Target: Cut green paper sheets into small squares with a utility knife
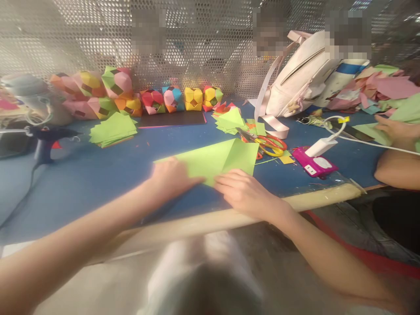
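A sheet of light green paper point(210, 157), folded over at its right part, lies on the blue tabletop in front of me. My left hand point(170, 175) grips its left end, thumb stretched along the near edge; motion blurs the fingers slightly. My right hand point(241, 192) presses on the near right edge with its fingers close together, covering part of the fold. Just beyond the sheet are scissors with orange and yellow handles point(271, 145) and a loose heap of green paper pieces point(229, 120).
Behind stand several colourful folded-paper balls point(193, 98) along a perforated metal screen. A green paper stack point(113, 130) and a glue gun point(46, 140) are left. Right are a magenta power strip point(314, 162), a pale backpack point(295, 78) and another person's hand point(393, 129) with green paper.
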`<action>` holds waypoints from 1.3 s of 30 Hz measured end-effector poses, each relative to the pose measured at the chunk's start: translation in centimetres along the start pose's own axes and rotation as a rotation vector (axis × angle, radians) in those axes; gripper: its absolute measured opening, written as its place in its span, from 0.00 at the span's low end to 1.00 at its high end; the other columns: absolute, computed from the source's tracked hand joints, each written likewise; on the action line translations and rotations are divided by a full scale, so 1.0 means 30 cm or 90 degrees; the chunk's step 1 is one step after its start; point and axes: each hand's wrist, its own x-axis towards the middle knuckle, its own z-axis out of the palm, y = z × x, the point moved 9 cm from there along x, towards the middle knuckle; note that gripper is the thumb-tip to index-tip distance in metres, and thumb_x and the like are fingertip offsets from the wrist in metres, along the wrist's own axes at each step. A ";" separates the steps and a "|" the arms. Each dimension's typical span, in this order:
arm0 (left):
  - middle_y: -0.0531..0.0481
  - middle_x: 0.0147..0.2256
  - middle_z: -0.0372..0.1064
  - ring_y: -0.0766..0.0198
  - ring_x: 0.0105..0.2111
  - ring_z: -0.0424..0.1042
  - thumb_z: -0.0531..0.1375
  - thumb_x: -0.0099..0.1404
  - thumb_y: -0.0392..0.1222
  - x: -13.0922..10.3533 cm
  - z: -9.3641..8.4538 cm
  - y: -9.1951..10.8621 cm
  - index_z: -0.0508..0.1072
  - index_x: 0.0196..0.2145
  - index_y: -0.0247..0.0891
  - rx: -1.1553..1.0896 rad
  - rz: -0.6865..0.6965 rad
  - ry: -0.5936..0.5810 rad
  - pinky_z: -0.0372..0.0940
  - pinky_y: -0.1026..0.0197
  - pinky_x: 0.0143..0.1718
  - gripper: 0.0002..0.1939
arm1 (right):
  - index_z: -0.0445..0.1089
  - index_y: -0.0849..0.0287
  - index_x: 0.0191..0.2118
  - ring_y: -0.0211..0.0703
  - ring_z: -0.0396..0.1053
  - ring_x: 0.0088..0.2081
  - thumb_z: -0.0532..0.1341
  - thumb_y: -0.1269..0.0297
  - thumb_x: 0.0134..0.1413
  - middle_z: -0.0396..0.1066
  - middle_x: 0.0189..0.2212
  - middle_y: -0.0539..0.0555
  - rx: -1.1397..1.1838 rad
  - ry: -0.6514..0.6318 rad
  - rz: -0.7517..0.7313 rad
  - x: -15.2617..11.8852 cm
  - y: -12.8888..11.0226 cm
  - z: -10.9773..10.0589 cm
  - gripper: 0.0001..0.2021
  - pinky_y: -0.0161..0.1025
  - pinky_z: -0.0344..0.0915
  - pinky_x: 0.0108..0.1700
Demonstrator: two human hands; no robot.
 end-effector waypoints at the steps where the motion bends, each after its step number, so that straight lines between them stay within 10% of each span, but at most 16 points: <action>1: 0.29 0.41 0.72 0.43 0.40 0.74 0.52 0.58 0.71 0.001 0.001 0.002 0.75 0.41 0.28 -0.002 -0.012 -0.001 0.67 0.54 0.37 0.39 | 0.74 0.66 0.40 0.48 0.72 0.41 0.49 0.80 0.57 0.76 0.40 0.61 -0.005 -0.015 0.000 0.002 -0.001 0.006 0.16 0.45 0.65 0.45; 10: 0.26 0.43 0.70 0.38 0.43 0.73 0.54 0.56 0.71 0.003 -0.006 0.007 0.74 0.45 0.23 -0.063 -0.047 -0.007 0.67 0.49 0.41 0.42 | 0.75 0.64 0.37 0.48 0.74 0.36 0.53 0.77 0.57 0.76 0.34 0.60 -0.002 -0.327 0.056 0.077 0.039 0.041 0.12 0.42 0.64 0.37; 16: 0.24 0.47 0.68 0.37 0.46 0.71 0.54 0.64 0.53 -0.028 -0.015 0.027 0.70 0.50 0.22 -0.035 -0.055 -0.007 0.65 0.48 0.43 0.29 | 0.69 0.67 0.52 0.47 0.66 0.55 0.51 0.78 0.59 0.70 0.54 0.63 0.190 -0.074 0.151 0.317 0.089 0.087 0.18 0.42 0.61 0.55; 20: 0.24 0.47 0.69 0.38 0.46 0.72 0.53 0.65 0.50 -0.047 -0.026 0.032 0.70 0.51 0.22 -0.010 -0.061 0.022 0.64 0.50 0.42 0.27 | 0.64 0.63 0.58 0.43 0.64 0.59 0.47 0.70 0.65 0.66 0.58 0.57 0.358 -0.105 0.224 0.372 0.117 0.232 0.20 0.41 0.59 0.60; 29: 0.26 0.40 0.70 0.38 0.41 0.73 0.53 0.58 0.70 -0.022 0.014 0.002 0.72 0.44 0.18 -0.008 -0.082 0.040 0.65 0.51 0.38 0.43 | 0.45 0.68 0.68 0.53 0.34 0.69 0.41 0.43 0.64 0.37 0.69 0.61 0.214 -0.254 0.269 0.165 0.279 0.270 0.38 0.51 0.35 0.68; 39: 0.25 0.40 0.70 0.38 0.41 0.72 0.52 0.60 0.70 -0.033 0.005 0.008 0.71 0.44 0.18 0.007 -0.087 0.038 0.64 0.52 0.38 0.43 | 0.50 0.72 0.66 0.55 0.42 0.68 0.44 0.45 0.64 0.43 0.68 0.67 0.065 -0.253 0.442 0.031 0.483 0.219 0.37 0.50 0.42 0.67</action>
